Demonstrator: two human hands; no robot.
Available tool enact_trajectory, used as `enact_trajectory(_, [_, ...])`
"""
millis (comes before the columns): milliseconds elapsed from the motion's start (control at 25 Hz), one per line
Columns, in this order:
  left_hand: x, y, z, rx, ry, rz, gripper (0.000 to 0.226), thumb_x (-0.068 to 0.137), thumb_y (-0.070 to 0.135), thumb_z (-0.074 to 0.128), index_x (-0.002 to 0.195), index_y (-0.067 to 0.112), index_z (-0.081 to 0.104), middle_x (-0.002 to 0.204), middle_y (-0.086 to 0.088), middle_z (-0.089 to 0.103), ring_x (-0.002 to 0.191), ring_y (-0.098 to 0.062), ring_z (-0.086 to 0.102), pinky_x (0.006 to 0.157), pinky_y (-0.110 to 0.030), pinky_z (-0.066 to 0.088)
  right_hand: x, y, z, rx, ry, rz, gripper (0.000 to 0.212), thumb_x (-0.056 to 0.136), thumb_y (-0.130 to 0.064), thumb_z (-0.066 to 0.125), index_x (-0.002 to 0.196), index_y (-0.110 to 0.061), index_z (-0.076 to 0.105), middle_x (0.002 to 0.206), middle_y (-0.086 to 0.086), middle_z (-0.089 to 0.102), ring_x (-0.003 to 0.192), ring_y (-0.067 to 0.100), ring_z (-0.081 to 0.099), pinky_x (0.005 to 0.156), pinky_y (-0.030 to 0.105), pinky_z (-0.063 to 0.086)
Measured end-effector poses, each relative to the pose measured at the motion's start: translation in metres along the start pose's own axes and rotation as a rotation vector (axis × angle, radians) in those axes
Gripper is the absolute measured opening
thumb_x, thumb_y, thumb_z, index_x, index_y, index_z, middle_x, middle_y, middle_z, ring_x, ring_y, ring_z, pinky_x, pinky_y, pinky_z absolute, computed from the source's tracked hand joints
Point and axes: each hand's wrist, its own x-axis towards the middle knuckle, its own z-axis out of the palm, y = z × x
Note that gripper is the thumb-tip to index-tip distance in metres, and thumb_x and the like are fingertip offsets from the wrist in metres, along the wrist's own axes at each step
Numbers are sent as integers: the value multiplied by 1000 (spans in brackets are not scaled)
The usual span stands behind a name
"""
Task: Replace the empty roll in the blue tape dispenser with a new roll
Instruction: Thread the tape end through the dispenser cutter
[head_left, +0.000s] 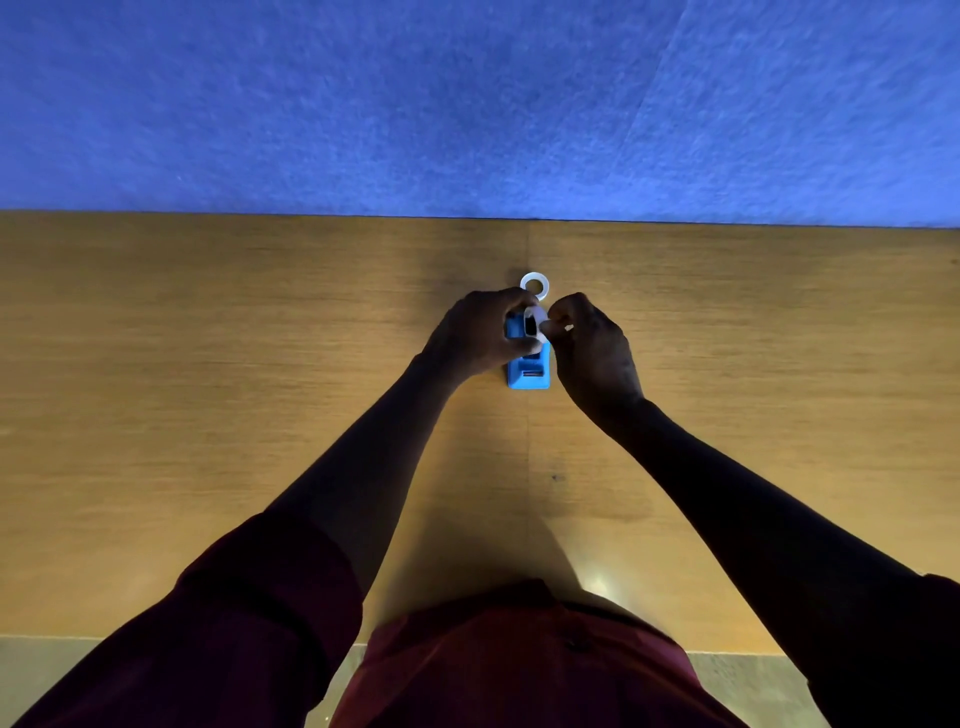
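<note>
A small blue tape dispenser (529, 375) stands on the wooden table, its cutter end toward me. My left hand (480, 332) wraps its far part from the left, covering most of the body. A white roll (535, 321) sits upright at the dispenser's top, pinched between both hands. My right hand (592, 345) closes thumb and fingers on the roll's right edge. Another white ring-shaped roll (534, 285) lies flat on the table just beyond the hands, touching nothing.
The wooden table (260, 389) runs across the view, with a seam down its middle. A blue felt wall panel (467, 104) rises right behind its far edge. My dark red sleeves and shirt fill the bottom of the view.
</note>
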Motion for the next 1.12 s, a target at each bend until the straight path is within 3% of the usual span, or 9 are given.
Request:
enact_trajectory(120, [0, 4, -1, 45, 48, 6, 58, 80, 42, 82, 130, 26, 59, 120, 4, 74, 105, -11, 70, 83, -36, 62, -3, -3, -2, 2, 21, -2, 16, 102, -33, 52, 107, -18, 51, 92, -8, 60, 73, 10, 59, 55, 17, 40])
enact_trajectory(360, [-4, 8, -1, 88, 180, 44, 55, 83, 45, 79, 128, 21, 58, 116, 4, 75, 101, -11, 72, 79, -32, 63, -10, 1, -9, -100, 153, -157, 27, 102, -32, 47, 109, -12, 64, 98, 1, 69, 72, 21, 64, 58, 37, 53])
enact_trajectory(520, [-6, 8, 1, 99, 217, 27, 56, 83, 44, 80, 128, 17, 60, 116, 1, 75, 100, -13, 72, 78, -34, 63, -10, 1, -10, 17, 178, -109, 22, 100, -30, 54, 113, -13, 56, 102, -1, 70, 80, 14, 68, 62, 33, 57])
enact_trajectory(720, [-10, 13, 3, 76, 304, -19, 60, 81, 53, 79, 124, 13, 63, 110, -1, 76, 95, -13, 73, 74, -33, 62, 0, 5, -4, 206, -10, 57, 29, 94, -24, 66, 120, -13, 58, 112, -4, 69, 82, -1, 67, 69, 21, 60])
enact_trajectory(880, [-14, 19, 3, 38, 393, -55, 57, 82, 54, 78, 117, 12, 64, 99, -1, 76, 83, -11, 72, 64, -27, 57, 8, 5, -2, 497, -157, 233, 16, 95, -14, 65, 110, -21, 63, 99, -5, 72, 85, 7, 74, 75, 32, 64])
enact_trajectory(1120, [-18, 23, 1, -46, 426, -58, 54, 79, 47, 83, 113, 10, 64, 99, 0, 76, 83, -9, 71, 62, -11, 48, 12, 1, -4, 576, -136, 228, 19, 91, -14, 70, 98, -31, 68, 96, -2, 74, 88, 12, 75, 77, 32, 63])
